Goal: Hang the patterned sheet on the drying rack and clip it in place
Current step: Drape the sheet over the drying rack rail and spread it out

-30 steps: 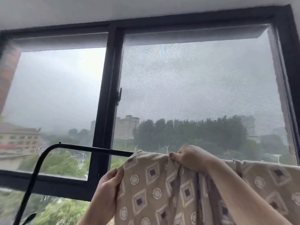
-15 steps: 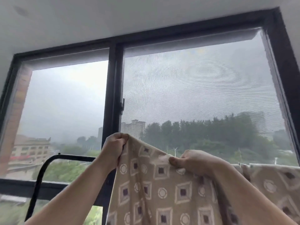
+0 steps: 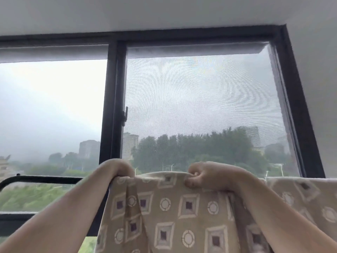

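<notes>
A beige patterned sheet (image 3: 173,212) with squares and circles hangs in front of me, its top edge held up at rack height. My left hand (image 3: 118,168) grips the sheet's upper left corner with curled fingers. My right hand (image 3: 206,175) pinches the top edge a short way to the right. Further right the sheet (image 3: 299,194) lies draped over the rack's top bar, which it hides. The black drying rack bar (image 3: 42,179) shows bare on the left, curving down at its end. No clip is in sight.
A large black-framed window (image 3: 113,106) stands just behind the rack, with a latch (image 3: 125,115) on the middle post and a mesh screen on the right pane. White ceiling above, white wall at the right.
My left hand rose from below the bar to bar height with the sheet's corner, pulling the top edge level and taut. The view tilted upward.
</notes>
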### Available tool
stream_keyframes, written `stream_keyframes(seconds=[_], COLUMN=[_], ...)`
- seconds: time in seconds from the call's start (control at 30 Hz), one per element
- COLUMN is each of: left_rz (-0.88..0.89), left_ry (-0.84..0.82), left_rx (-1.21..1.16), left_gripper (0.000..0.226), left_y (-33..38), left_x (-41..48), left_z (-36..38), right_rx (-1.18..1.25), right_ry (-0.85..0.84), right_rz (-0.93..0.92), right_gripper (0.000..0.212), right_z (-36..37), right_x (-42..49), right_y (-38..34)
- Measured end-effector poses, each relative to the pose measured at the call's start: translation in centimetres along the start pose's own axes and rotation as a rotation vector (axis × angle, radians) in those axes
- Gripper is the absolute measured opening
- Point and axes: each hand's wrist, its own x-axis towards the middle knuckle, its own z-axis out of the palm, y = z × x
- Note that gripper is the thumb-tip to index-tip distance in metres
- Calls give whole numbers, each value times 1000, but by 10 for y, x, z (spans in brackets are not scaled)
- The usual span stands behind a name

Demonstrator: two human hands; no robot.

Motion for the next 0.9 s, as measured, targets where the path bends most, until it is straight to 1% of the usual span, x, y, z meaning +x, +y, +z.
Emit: stream_keyframes(seconds=[0.03,0.1,0.2,0.27,0.37,0.43,0.47,0.5,0.53,0.57,0.6,0.67,0.7,0.73,0.77,0.83,0.9], left_rz=[1,19,73,93,102,125,135,140,141,139,137,130,120,109,101,93,98], left_ry=[-39,-82,-66,-37,-9,16,40,64,74,67,51,-4,-35,-62,-79,-112,-150], left_rx=[-53,-116,-164,-151,-135,-132,-128,-124,-123,-130,-127,-77,-33,12,43,78,107], left_gripper=[21,16,10,10,18,24,26,27,29,29,29,27,26,26,26,26,25], left_y=[-4,-7,-10,-9,-7,-4,-4,-4,-3,-3,-4,-3,-2,-1,0,5,10], left_x=[0,-3,-1,2,3,0,-2,-4,-6,-6,-6,-5,-5,-6,-8,-11,-13], left_z=[-1,-2,-1,1,2,1,0,0,-1,0,0,1,1,2,2,3,4], right_rx=[71,243,359,367,330,185,104,36,-21,-78,-138,-238,-263,-258,-214,-23,168], right_ry=[59,155,219,327,485,561,568,544,480,373,227,-97,-215,-275,-277,-177,-90], right_rz=[-1,13,36,52,82,149,193,235,278,321,359,406,399,371,338,244,126], right_gripper=[28,29,29,31,31,31,31,29,26,21,16,14,10,13,18,23,36], right_z=[3,8,8,-1,-14,-18,-17,-15,-12,-8,-3,8,12,13,11,3,-4], right_x=[1,2,0,3,22,40,49,55,60,64,68,76,78,79,76,63,47], right_y=[0,0,-7,-11,-4,9,16,23,28,32,33,32,30,26,24,15,-3])
